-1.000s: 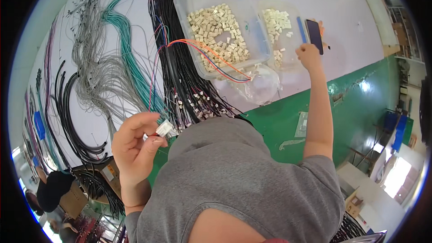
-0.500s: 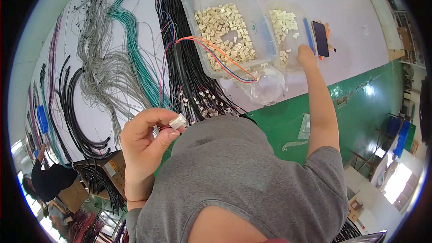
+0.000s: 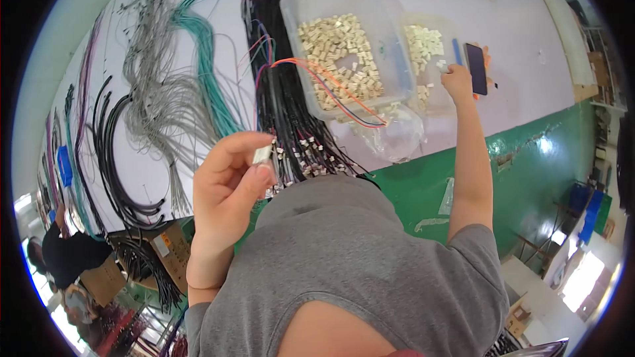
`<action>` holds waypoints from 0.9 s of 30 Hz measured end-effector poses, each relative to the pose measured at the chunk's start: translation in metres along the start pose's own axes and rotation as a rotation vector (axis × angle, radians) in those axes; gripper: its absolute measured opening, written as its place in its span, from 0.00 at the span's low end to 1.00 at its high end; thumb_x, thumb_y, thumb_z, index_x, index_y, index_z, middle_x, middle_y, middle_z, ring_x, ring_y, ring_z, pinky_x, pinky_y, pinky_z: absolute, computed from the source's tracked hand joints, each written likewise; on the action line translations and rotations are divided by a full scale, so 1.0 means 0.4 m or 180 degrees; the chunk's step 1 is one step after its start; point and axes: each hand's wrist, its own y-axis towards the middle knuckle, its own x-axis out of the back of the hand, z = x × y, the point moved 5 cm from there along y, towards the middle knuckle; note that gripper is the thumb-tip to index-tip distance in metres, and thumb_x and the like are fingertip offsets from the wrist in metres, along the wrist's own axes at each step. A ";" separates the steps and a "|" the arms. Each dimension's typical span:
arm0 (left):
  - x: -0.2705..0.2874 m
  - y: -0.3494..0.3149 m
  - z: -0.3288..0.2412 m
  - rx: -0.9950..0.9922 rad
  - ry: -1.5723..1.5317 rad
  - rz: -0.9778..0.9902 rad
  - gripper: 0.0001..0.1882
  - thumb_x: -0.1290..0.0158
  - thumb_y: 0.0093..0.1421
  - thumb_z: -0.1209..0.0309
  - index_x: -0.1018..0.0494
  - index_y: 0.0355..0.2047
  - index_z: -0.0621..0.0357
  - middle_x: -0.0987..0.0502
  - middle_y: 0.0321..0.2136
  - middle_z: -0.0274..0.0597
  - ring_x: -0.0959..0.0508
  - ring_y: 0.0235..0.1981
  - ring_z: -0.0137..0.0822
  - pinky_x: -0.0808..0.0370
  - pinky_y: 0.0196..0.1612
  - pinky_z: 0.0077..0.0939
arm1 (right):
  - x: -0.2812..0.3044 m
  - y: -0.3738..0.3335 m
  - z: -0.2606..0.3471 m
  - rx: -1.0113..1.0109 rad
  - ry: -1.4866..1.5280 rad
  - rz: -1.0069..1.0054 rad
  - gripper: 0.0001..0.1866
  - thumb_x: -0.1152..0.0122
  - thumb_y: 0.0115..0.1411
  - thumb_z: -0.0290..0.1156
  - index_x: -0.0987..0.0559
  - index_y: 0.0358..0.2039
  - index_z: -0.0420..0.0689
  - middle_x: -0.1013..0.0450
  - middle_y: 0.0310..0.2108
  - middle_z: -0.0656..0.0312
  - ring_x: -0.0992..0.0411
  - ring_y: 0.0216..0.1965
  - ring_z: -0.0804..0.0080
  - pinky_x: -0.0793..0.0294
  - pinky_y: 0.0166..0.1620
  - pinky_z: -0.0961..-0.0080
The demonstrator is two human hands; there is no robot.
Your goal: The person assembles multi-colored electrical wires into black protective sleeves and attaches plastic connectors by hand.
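Note:
My left hand (image 3: 228, 182) pinches a small white connector housing (image 3: 262, 155) between thumb and index finger, just left of the bundle's white-tipped ends. Thin purple and red wires (image 3: 257, 96) hang down from the black cable bundle (image 3: 270, 96) toward this hand; where they end is hidden. At the right, my right hand (image 3: 457, 83) is over the edge of a shallow translucent tray (image 3: 433, 102), its fingers curled together. What they hold, if anything, cannot be made out. White connector housings (image 3: 423, 41) lie loose in that tray, one close to the fingertips.
A clear plastic bin (image 3: 399, 82) full of cream connectors stands left of the tray. Orange and blue wires (image 3: 331, 82) arch across it to a clear bag (image 3: 397, 135). A phone (image 3: 475, 69) lies right. Teal wires (image 3: 205, 53) and grey wires (image 3: 142, 79) spread left.
My right hand has drawn up slightly, and its curled fingers now show over the tray. My left hand has risen and turned the connector more upright. The whole view has shifted a little.

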 end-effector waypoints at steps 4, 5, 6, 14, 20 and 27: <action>0.022 -0.008 0.011 0.0038 -0.0032 -0.0270 0.11 0.55 0.52 0.79 0.38 0.37 0.63 0.31 0.20 0.37 0.33 0.20 0.22 0.36 0.23 0.12 | -0.083 -0.011 -0.080 -0.0062 -0.0647 0.0785 0.09 0.47 0.36 0.30 0.29 0.14 0.35 0.33 0.13 0.50 0.31 0.19 0.58 0.32 0.25 0.69; 0.029 -0.009 0.012 -0.0006 -0.0027 -0.0287 0.10 0.55 0.52 0.79 0.38 0.37 0.63 0.31 0.20 0.38 0.33 0.19 0.23 0.36 0.23 0.12 | -0.115 -0.025 -0.093 -0.0515 -0.0476 0.1578 0.09 0.47 0.36 0.30 0.28 0.14 0.35 0.32 0.13 0.50 0.31 0.19 0.58 0.32 0.26 0.68; 0.032 -0.009 0.013 0.0001 -0.0071 -0.0339 0.10 0.55 0.52 0.78 0.38 0.36 0.62 0.31 0.19 0.39 0.33 0.18 0.23 0.36 0.23 0.12 | -0.118 -0.032 -0.088 -0.0536 -0.0474 0.1578 0.09 0.47 0.36 0.30 0.28 0.14 0.35 0.32 0.13 0.50 0.31 0.19 0.58 0.32 0.26 0.68; 0.018 -0.012 0.009 -0.0008 -0.0134 -0.0286 0.11 0.52 0.52 0.74 0.38 0.36 0.62 0.31 0.19 0.39 0.33 0.18 0.24 0.36 0.23 0.12 | -0.113 -0.044 0.004 -0.0313 -0.0485 0.0777 0.14 0.39 0.36 0.34 0.26 0.19 0.35 0.30 0.22 0.46 0.31 0.28 0.53 0.32 0.31 0.66; 0.027 -0.011 0.017 0.0019 -0.0137 -0.0346 0.10 0.52 0.52 0.75 0.38 0.35 0.62 0.31 0.19 0.38 0.32 0.19 0.24 0.36 0.23 0.12 | -0.116 -0.041 0.013 -0.0413 -0.0456 0.1082 0.14 0.41 0.36 0.33 0.26 0.20 0.34 0.31 0.23 0.44 0.31 0.29 0.52 0.32 0.32 0.65; 0.048 -0.013 0.018 0.0068 -0.0199 -0.0484 0.09 0.55 0.52 0.79 0.39 0.34 0.61 0.31 0.19 0.38 0.34 0.18 0.23 0.37 0.22 0.12 | -0.002 -0.044 0.057 -0.0858 0.1789 0.0848 0.08 0.45 0.41 0.27 0.29 0.21 0.35 0.31 0.21 0.51 0.31 0.23 0.62 0.32 0.28 0.72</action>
